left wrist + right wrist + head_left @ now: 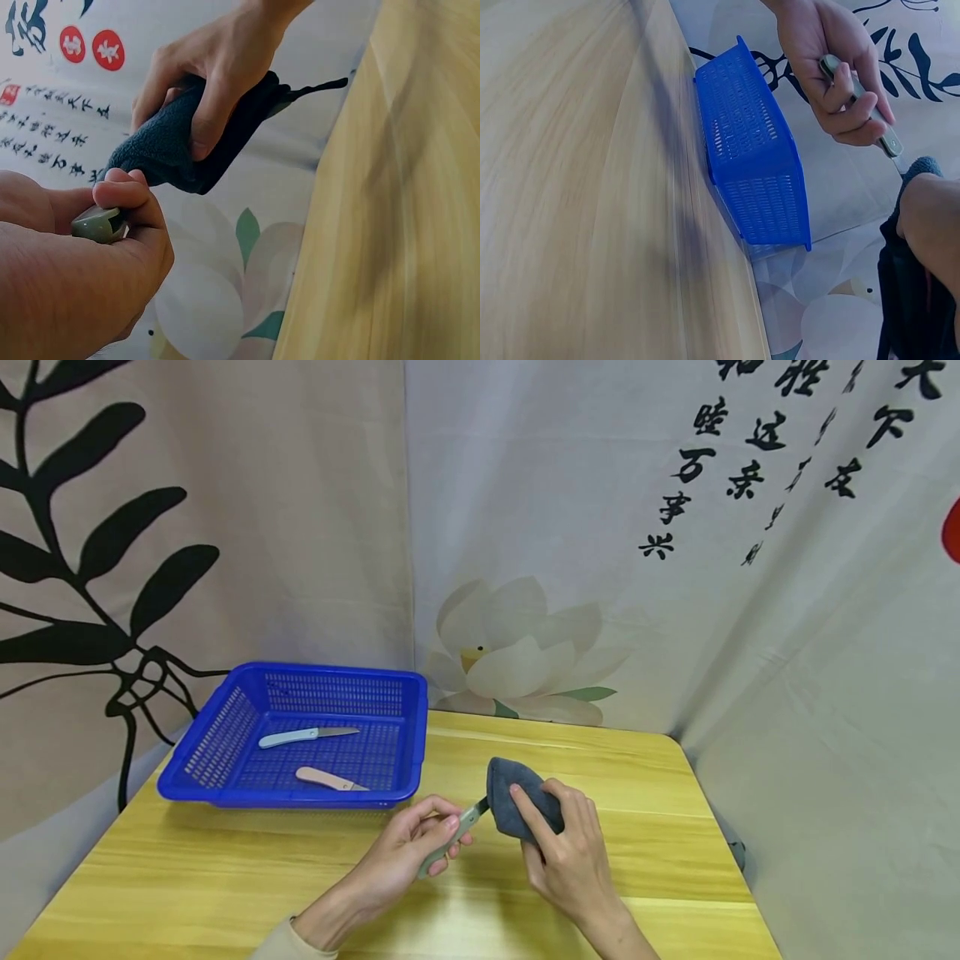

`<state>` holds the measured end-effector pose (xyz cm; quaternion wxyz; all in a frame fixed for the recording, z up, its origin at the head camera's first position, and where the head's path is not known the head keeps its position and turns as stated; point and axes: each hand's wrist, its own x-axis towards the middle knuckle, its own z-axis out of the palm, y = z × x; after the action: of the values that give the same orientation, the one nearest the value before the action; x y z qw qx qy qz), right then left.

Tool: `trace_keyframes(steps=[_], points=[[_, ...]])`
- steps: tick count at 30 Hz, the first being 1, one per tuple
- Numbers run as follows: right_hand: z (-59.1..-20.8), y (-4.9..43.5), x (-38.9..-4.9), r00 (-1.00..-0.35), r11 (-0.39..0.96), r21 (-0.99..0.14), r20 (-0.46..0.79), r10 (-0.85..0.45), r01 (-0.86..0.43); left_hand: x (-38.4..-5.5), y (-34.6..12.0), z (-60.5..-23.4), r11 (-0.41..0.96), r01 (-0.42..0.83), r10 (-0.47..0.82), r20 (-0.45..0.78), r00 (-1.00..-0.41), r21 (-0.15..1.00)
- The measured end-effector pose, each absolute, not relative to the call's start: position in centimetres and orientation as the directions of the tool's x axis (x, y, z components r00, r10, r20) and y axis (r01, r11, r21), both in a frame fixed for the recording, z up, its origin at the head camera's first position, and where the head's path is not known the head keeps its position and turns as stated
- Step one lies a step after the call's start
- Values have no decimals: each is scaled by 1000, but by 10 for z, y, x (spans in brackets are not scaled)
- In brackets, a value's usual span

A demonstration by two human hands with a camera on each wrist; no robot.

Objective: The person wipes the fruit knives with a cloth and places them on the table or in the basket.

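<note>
My left hand (pixel 408 847) grips the green handle of a knife (pixel 452 846), with the blade end pointing up and right. Around that blade, a dark grey-blue cloth (pixel 516 793) is folded, so most of the metal is hidden. My right hand (pixel 567 852) pinches the cloth from the right side, fingers over it. In the left wrist view, the handle's butt (pixel 101 225) pokes out of the left fist, and the cloth (pixel 161 139) hangs in the right hand's grasp. A short stretch of blade (pixel 900 163) shows between handle and cloth in the right wrist view.
A blue plastic basket (pixel 420 727) stands at the table's back left. Inside it lie a knife with a light blue handle (pixel 288 737) and one with a pinkish handle (pixel 322 777). The wooden table (pixel 660 860) meets printed curtains (pixel 525 527) at its back edge.
</note>
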<state>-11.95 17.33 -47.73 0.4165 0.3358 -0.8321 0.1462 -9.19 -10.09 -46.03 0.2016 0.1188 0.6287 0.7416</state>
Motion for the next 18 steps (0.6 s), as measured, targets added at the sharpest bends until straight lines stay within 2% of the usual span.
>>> trace_keyframes(steps=[18], points=[[-476,185,-127,-496,774,2,767,-407,-633,-92,-106,-461,-136,-131,452,-57,-890,982]])
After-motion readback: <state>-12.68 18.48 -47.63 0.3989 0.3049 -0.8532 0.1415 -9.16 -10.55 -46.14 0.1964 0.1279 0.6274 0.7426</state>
